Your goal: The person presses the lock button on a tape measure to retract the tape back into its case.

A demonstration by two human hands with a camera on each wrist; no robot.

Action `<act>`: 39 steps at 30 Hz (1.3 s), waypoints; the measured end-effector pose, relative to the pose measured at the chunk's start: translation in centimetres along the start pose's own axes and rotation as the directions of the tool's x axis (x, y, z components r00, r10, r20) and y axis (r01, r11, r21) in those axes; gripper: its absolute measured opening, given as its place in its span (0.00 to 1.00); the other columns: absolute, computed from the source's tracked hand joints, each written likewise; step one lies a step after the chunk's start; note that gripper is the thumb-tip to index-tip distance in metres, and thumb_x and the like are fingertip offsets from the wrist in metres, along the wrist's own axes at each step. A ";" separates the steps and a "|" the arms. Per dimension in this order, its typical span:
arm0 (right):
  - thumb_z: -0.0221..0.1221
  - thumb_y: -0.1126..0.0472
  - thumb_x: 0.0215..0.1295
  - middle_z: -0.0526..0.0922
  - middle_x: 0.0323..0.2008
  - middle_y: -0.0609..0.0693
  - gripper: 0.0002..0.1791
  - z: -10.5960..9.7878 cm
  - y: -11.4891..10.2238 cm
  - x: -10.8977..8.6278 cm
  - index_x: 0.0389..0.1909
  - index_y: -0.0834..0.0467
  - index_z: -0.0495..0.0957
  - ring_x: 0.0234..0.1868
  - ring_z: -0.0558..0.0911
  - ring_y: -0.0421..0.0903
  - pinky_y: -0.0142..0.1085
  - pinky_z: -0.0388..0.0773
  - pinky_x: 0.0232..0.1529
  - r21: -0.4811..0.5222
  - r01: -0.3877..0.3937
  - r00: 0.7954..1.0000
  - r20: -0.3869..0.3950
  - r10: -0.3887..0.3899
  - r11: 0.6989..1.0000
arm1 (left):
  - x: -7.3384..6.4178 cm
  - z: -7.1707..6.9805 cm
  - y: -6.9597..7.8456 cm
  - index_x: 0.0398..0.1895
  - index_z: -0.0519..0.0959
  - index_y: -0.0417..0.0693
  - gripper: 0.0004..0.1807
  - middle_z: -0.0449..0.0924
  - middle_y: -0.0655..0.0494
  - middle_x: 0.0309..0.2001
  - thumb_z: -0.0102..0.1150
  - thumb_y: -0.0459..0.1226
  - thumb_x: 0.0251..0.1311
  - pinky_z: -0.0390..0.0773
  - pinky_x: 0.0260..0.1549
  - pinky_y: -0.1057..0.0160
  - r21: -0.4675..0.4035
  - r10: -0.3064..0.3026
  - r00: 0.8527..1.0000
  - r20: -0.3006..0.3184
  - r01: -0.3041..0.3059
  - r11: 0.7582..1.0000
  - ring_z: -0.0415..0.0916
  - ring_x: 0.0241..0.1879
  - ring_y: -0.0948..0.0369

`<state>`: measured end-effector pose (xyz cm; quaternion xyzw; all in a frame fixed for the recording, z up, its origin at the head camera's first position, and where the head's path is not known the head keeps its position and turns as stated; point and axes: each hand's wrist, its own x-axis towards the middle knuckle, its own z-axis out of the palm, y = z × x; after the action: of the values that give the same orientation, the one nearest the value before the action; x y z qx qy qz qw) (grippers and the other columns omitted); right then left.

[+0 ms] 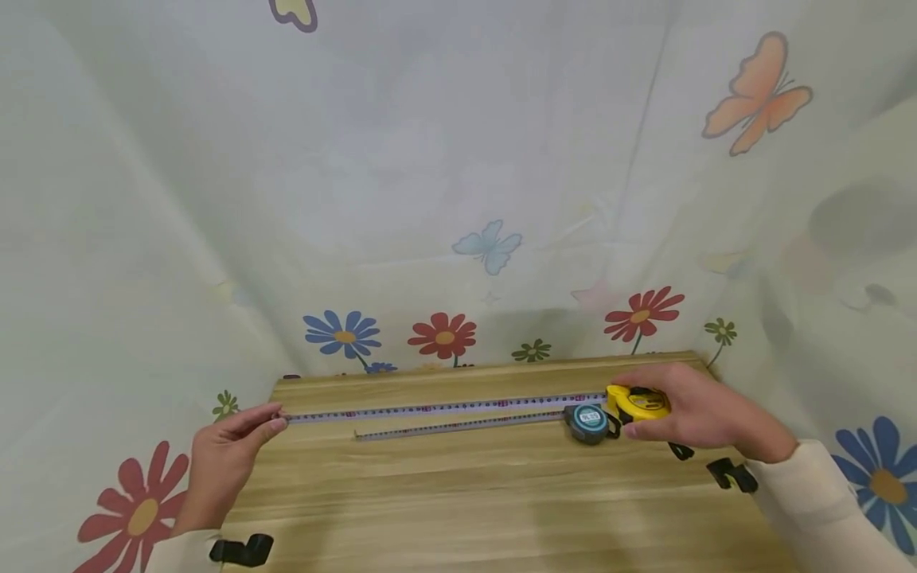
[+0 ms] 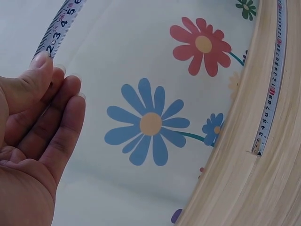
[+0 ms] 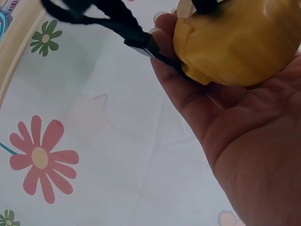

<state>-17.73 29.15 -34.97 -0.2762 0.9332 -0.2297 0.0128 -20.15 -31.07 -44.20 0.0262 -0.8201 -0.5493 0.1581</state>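
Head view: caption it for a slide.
Left hand and right hand hold a yellow tape measure stretched between them; a gray tape measure lies extended on the wooden surface.

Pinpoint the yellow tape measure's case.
In the head view, the yellow case is right of centre, gripped in the right hand, just right of the gray tape measure on the wooden tabletop.

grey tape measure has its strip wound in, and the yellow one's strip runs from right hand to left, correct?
No, the grey tape measure isn't wound in: the head view shows its strip out over the table. The other strip runs from the yellow tape measure in the right hand to the left hand.
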 end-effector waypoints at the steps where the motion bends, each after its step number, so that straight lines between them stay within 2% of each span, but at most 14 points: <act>1: 0.74 0.47 0.62 0.83 0.41 0.42 0.31 0.0 0.0 0.0 0.62 0.58 0.81 0.34 0.74 0.32 0.27 0.75 0.31 0.003 0.004 1.000 0.001 -0.004 1.000 | 0.0 0.0 0.0 0.59 0.84 0.37 0.20 0.87 0.82 0.39 0.69 0.36 0.67 0.83 0.41 0.79 0.008 0.004 1.000 0.002 -0.004 1.000 0.85 0.41 0.79; 5: 0.74 0.48 0.62 0.83 0.40 0.41 0.31 0.0 0.0 0.0 0.62 0.58 0.81 0.33 0.73 0.32 0.27 0.75 0.30 0.006 0.014 1.000 0.001 -0.014 1.000 | -0.1 0.1 0.2 0.60 0.84 0.38 0.21 0.87 0.82 0.40 0.69 0.38 0.67 0.83 0.42 0.79 0.022 0.011 1.000 0.010 -0.011 1.000 0.85 0.41 0.79; 13: 0.73 0.45 0.62 0.84 0.42 0.42 0.31 0.0 -0.2 0.2 0.61 0.58 0.81 0.35 0.74 0.32 0.27 0.75 0.31 -0.007 0.027 1.000 0.004 -0.027 1.000 | -0.1 0.0 -0.1 0.59 0.84 0.39 0.20 0.88 0.80 0.40 0.70 0.38 0.66 0.83 0.41 0.78 0.008 -0.018 1.000 0.002 0.018 1.000 0.85 0.40 0.78; 22: 0.73 0.45 0.62 0.85 0.44 0.43 0.31 0.0 -0.4 0.5 0.61 0.57 0.82 0.35 0.74 0.31 0.27 0.75 0.31 -0.014 0.031 1.000 0.006 -0.031 0.999 | -0.2 0.0 -0.3 0.59 0.84 0.38 0.20 0.88 0.79 0.40 0.70 0.38 0.66 0.84 0.41 0.78 -0.010 -0.014 1.000 0.002 0.014 1.000 0.85 0.40 0.77; 39: 0.73 0.46 0.62 0.84 0.44 0.43 0.30 -0.2 -0.7 0.9 0.61 0.58 0.82 0.35 0.74 0.31 0.27 0.75 0.31 -0.013 0.045 0.999 0.017 -0.045 0.999 | -0.5 0.1 -0.1 0.58 0.85 0.38 0.20 0.87 0.82 0.40 0.70 0.39 0.66 0.83 0.41 0.79 0.018 -0.006 1.000 0.003 0.006 1.000 0.85 0.41 0.79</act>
<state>-18.18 28.20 -34.37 -0.2991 0.9281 -0.2214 0.0133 -19.74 -30.96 -44.46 0.0294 -0.8250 -0.5426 0.1550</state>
